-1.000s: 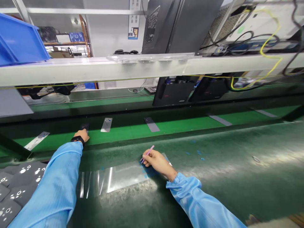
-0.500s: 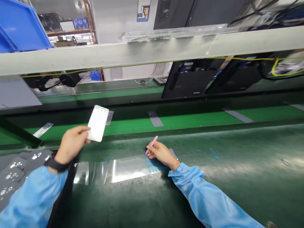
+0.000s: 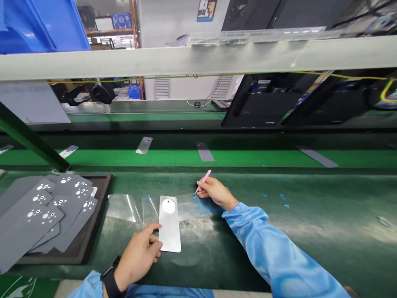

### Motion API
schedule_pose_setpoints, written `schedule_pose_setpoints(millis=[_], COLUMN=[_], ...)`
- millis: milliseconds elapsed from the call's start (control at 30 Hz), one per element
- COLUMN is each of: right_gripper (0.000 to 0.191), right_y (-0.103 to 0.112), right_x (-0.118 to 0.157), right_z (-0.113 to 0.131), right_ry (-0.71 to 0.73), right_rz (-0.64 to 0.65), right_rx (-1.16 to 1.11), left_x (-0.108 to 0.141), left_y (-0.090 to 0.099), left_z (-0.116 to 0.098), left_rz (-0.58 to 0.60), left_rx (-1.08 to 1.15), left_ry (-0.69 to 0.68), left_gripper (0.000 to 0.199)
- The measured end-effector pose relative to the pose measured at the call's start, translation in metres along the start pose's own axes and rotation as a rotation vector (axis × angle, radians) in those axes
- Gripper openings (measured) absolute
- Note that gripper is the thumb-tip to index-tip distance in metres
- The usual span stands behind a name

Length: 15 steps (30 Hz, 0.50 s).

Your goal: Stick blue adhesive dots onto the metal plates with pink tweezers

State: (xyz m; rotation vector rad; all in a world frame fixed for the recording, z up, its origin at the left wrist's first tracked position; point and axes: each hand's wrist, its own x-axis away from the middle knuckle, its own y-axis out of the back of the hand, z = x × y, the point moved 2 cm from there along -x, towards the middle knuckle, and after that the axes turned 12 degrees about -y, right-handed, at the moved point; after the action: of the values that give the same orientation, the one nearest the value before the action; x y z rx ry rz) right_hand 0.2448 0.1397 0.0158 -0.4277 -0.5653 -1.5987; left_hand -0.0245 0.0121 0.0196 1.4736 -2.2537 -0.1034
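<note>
My left hand (image 3: 136,256) rests low on the green mat with its fingers against the left edge of a long silver-grey panel (image 3: 169,229), which has a pale round window near its top end. That panel lies over the near edge of a clear plastic film (image 3: 127,208). My right hand (image 3: 215,193) pinches pink tweezers (image 3: 204,181), their tip down near the film's right end. Small blue dots (image 3: 207,210) lie on the mat beside that hand.
Several dark grey perforated panels (image 3: 40,209) overlap in a black tray (image 3: 96,219) at the left. Several narrow panels (image 3: 144,145) lie spaced along a green conveyor belt (image 3: 176,157) beyond the mat. A pale beam (image 3: 198,60) and a blue crate (image 3: 40,25) stand above it.
My left hand has come down and toward me, bringing the panel from mid-air to the mat, now silver side up rather than white. The right hand and tweezers have barely moved.
</note>
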Motion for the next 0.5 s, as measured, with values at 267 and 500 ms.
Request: schedule_pose_setpoints(millis=[267,500], right_gripper=[0.022,0.022], right_y=[0.001,-0.041], right_x=[0.013,0.045], right_z=[0.001,-0.019], right_ry=[-0.019,0.036], right_rz=[-0.017,0.038], right_rx=[-0.073,-0.055], left_x=[-0.025,-0.065], left_y=[0.01,0.006], left_z=[-0.029,-0.009], left_rz=[-0.117,-0.075], left_rx=[-0.57,-0.751], left_ry=[-0.437,-0.574], left_gripper=[0.023,0.045])
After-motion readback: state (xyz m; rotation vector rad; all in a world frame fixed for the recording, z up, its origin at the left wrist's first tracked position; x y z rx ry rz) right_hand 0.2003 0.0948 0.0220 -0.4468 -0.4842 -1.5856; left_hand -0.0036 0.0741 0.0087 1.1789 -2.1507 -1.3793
